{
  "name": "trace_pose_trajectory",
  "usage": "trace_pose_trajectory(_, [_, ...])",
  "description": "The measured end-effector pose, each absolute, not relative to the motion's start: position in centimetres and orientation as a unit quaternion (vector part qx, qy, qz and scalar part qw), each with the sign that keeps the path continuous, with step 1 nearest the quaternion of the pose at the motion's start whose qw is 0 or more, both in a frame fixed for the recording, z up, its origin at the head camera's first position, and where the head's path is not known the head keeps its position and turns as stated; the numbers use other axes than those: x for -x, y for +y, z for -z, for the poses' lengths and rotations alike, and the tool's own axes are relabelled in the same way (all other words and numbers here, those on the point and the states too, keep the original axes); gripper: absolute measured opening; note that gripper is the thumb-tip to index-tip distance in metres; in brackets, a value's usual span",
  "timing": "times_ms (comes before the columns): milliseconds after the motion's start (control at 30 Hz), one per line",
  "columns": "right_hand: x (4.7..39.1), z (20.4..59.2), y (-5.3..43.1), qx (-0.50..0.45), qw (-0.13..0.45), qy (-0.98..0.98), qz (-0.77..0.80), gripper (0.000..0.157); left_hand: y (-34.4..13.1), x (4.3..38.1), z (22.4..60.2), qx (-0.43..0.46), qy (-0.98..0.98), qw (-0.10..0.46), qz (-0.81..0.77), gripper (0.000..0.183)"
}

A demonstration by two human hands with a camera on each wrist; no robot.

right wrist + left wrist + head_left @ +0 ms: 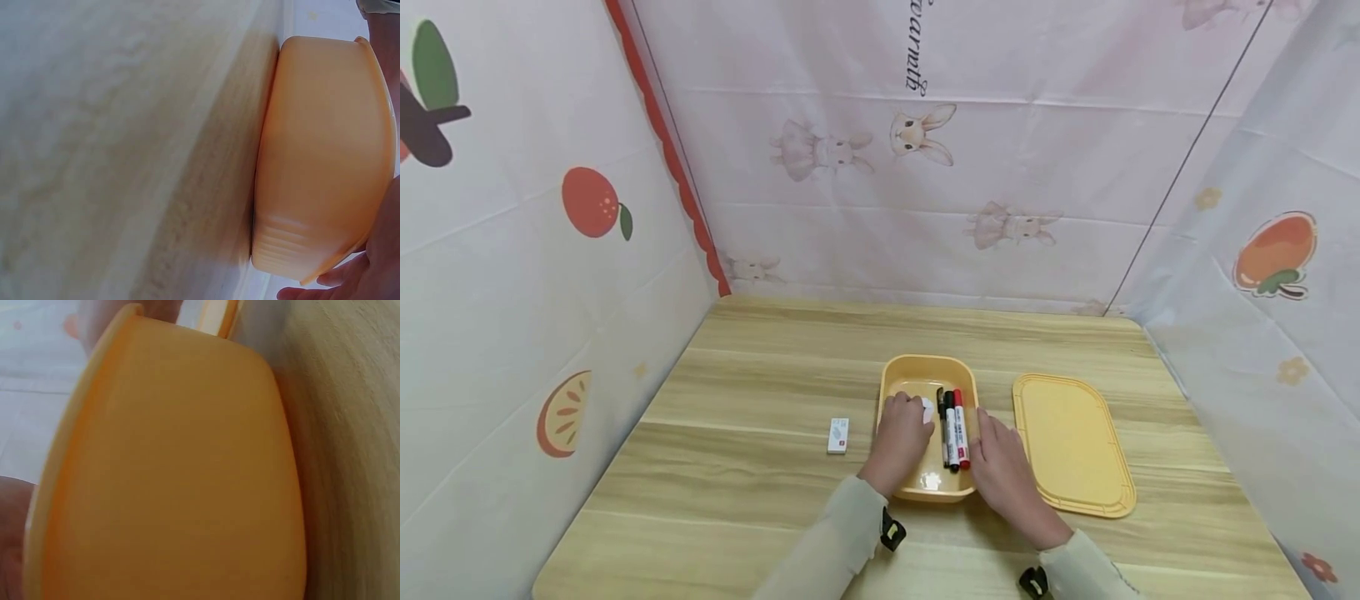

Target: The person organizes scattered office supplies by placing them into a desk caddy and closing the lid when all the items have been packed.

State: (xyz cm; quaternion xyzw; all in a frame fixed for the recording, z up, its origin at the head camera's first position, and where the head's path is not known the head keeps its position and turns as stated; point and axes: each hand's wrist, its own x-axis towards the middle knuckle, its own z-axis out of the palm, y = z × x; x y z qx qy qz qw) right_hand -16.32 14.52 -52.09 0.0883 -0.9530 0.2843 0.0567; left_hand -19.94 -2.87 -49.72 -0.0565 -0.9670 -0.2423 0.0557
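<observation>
A yellow plastic box (928, 359) stands uncovered on the table. My left hand (901, 433) reaches over its left side, fingers curled round a small white object (928, 409) whose kind is mostly hidden. Along the right half of the box lie a black pen (943, 433), a black-capped marker (952, 429) and a red marker (961, 427), side by side. My right hand (1003, 467) rests against the box's right rim with fairly straight fingers. Both wrist views show mainly the box's outer wall (181, 456), with part of the right hand (369, 269) at the rim.
Left of the box, a small white packet (838, 436) with printing lies on the wooden table (760, 483). A flat yellow lid (1071, 442) lies to the right, near my right hand. Printed cloths hang at the back and both sides.
</observation>
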Motion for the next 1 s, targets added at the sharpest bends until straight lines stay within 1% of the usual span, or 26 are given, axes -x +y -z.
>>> trace_pose_trajectory(200, [16.3, 52.1, 14.5, -0.094, 0.077, -0.953, -0.278, 0.055, -2.0, 20.3, 50.3, 0.053, -0.968, 0.045, 0.239, 0.028])
trace_pose_trajectory(400, [16.5, 52.1, 14.5, -0.102, 0.082, -0.953, -0.275, 0.055, -1.6, 20.4, 50.6, 0.039, -0.959, 0.019, 0.279, 0.037])
trace_pose_trajectory(633, [16.6, 51.9, 14.5, -0.101, 0.079, -0.955, -0.269, 0.055, -1.5, 20.4, 50.8, 0.032, -0.955, 0.002, 0.296, 0.045])
trace_pose_trajectory(867, [16.3, 52.0, 14.5, -0.094, 0.069, -0.954, -0.275, 0.056, -1.3, 20.3, 51.0, 0.024, -0.955, -0.003, 0.295, 0.042])
trace_pose_trajectory(1000, [16.3, 52.0, 14.4, -0.094, 0.067, -0.954, -0.278, 0.056, -1.4, 20.2, 51.1, 0.021, -0.954, -0.003, 0.299, 0.043])
